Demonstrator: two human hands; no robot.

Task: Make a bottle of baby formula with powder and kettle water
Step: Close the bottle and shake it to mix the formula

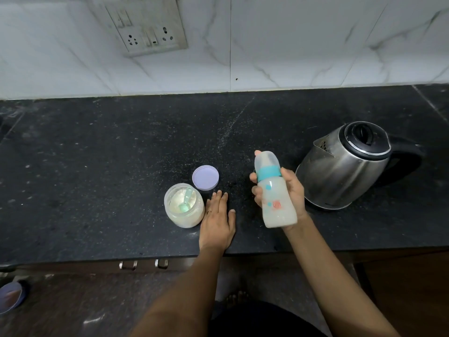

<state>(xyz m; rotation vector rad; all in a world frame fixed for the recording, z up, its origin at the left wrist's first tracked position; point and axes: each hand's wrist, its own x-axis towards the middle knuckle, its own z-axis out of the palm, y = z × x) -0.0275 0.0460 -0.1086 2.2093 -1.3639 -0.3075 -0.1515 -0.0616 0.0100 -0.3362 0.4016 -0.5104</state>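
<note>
My right hand (291, 193) grips a baby bottle (274, 190) above the black counter, tilted a little to the left. The bottle has a teal collar and a clear cap, and holds cloudy white liquid. My left hand (218, 220) rests flat on the counter with straight fingers, just right of the open powder jar (184, 208). A teal scoop (187, 201) lies inside the jar on the pale powder. The jar's lilac lid (205, 177) lies flat behind it. A steel kettle (345, 164) with a black lid and handle stands to the right of the bottle.
The black stone counter (97, 166) runs to a white marble-tiled wall with a socket panel (145, 27). Below the front edge are drawer handles (143, 264). A round blue object (11, 296) sits low at the far left.
</note>
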